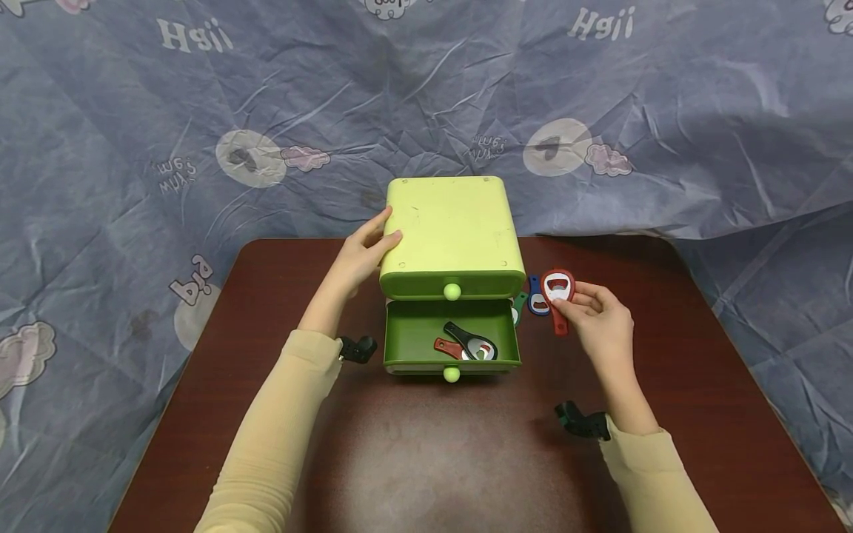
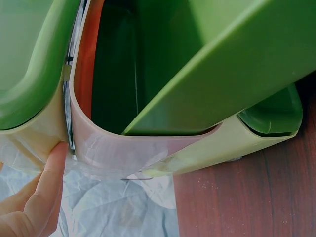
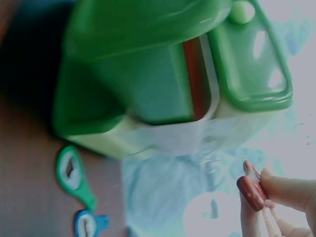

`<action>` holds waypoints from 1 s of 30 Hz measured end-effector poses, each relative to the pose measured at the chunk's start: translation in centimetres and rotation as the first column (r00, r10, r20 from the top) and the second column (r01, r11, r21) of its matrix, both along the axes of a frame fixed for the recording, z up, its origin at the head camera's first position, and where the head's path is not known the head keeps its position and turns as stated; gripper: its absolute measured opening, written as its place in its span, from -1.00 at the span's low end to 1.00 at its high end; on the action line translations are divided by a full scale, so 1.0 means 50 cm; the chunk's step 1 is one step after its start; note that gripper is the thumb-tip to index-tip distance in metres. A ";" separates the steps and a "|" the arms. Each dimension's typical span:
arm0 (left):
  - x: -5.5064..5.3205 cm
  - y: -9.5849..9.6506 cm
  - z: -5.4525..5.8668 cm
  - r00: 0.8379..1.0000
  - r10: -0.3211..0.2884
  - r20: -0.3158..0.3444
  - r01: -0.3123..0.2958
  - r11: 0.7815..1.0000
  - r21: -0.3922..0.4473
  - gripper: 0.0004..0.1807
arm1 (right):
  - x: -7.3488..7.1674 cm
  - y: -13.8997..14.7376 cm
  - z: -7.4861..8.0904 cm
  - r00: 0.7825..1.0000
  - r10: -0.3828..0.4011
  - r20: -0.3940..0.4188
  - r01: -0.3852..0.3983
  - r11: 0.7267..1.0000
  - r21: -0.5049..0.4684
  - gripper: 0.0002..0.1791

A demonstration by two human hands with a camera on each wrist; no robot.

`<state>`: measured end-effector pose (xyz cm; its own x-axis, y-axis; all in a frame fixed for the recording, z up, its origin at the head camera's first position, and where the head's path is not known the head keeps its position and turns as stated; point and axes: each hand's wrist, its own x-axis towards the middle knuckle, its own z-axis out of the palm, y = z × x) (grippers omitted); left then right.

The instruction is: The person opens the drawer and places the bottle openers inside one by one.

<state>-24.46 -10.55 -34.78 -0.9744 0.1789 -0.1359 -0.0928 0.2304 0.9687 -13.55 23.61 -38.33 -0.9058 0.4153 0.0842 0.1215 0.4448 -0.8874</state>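
Note:
A small drawer cabinet (image 1: 448,222) with a pale yellow-green top stands on the table, its lower drawer (image 1: 413,333) pulled out. My left hand (image 1: 356,255) rests against the cabinet's upper left side with straight fingers; in the left wrist view a fingertip (image 2: 60,150) presses the side wall. Right of the cabinet, my right hand (image 1: 603,318) pinches a red bottle opener (image 1: 558,292) between thumb and fingers, handle downward. Inside the drawer, a black bottle opener (image 1: 466,339) lies across another red bottle opener (image 1: 448,346).
Beside the cabinet's right side lie a blue bottle opener (image 1: 535,296) and a green bottle opener (image 3: 74,175), the green one partly hidden in the head view. The upper drawer (image 1: 426,283) is closed. A printed blue-grey cloth (image 1: 426,96) hangs behind the dark red-brown table (image 1: 426,459).

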 end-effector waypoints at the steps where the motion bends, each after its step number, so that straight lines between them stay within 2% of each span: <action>1: 0.000 0.000 0.000 1.000 0.000 -0.001 0.000 1.000 -0.001 -0.32 | 0.003 -0.003 0.008 1.000 0.002 -0.016 -0.002 1.000 -0.027 -0.51; 6: 0.002 0.000 0.002 1.000 -0.004 -0.006 0.004 1.000 0.000 -0.31 | 0.017 -0.020 0.041 0.993 0.022 -0.115 -0.039 0.987 -0.154 -0.58; 9: 0.002 0.000 0.003 1.000 -0.006 -0.010 0.006 1.000 0.000 -0.31 | 0.025 -0.033 0.054 0.981 0.053 -0.186 -0.095 0.970 -0.224 -0.64; 12: 0.002 0.000 0.003 1.000 -0.008 -0.016 0.008 1.000 -0.007 -0.31 | 0.030 -0.048 0.061 0.961 0.117 -0.251 -0.183 0.949 -0.257 -0.67; 16: 0.002 0.000 0.003 1.000 -0.012 -0.021 0.011 1.000 -0.017 -0.31 | 0.032 -0.069 0.059 0.928 0.224 -0.297 -0.301 0.921 -0.247 -0.68; 23: 0.003 0.001 0.002 1.000 -0.009 -0.008 0.009 1.000 -0.010 -0.32 | 0.028 -0.103 0.035 0.886 0.376 -0.271 -0.426 0.891 -0.156 -0.65; 30: 0.005 0.002 0.004 1.000 -0.003 -0.006 0.003 1.000 0.002 -0.32 | 0.021 -0.135 0.015 0.869 0.457 -0.190 -0.476 0.877 -0.066 -0.67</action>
<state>-24.21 -10.45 -34.60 -0.9747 0.1824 -0.1295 -0.0859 0.2291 0.9696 -12.48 16.87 -37.56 -0.9732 -0.0372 0.2267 -0.2267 0.3146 -0.9217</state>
